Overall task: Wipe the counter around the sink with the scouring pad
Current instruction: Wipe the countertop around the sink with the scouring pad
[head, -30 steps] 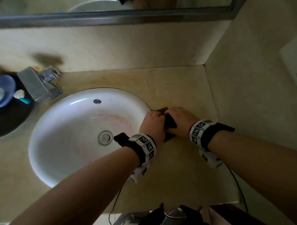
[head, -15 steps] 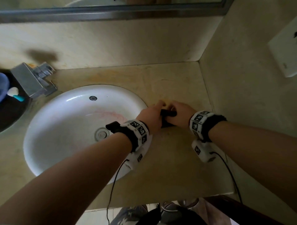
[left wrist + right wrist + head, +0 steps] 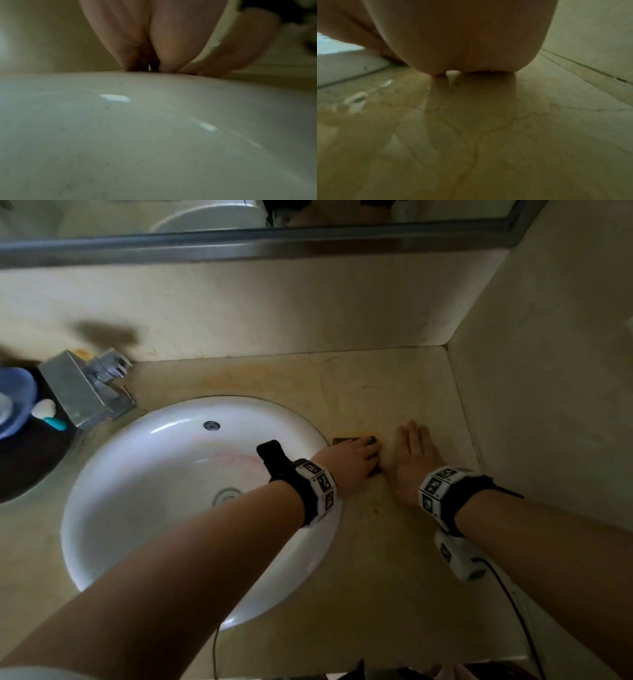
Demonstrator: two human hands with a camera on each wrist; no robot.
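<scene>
The dark scouring pad (image 3: 345, 439) lies on the beige counter (image 3: 376, 559) just right of the white sink (image 3: 164, 508). My left hand (image 3: 359, 455) lies flat on the pad with straight fingers and covers most of it; only its far edge shows. My right hand (image 3: 412, 448) rests flat on the bare counter beside it, fingers straight, holding nothing. In the left wrist view the left hand (image 3: 149, 40) reaches from above the sink rim (image 3: 137, 121). In the right wrist view the right hand (image 3: 462, 40) presses on the veined counter (image 3: 488, 135).
A metal faucet (image 3: 85, 386) stands at the back left of the sink, with a blue cup (image 3: 13, 402) beside it. A side wall (image 3: 548, 405) borders the counter on the right, a mirror frame (image 3: 274, 244) runs above. Cables hang from both wrists.
Both hands were gripping the pad together. The right hand has let go and now lies flat on the counter to the right; the left hand has flattened onto the pad.
</scene>
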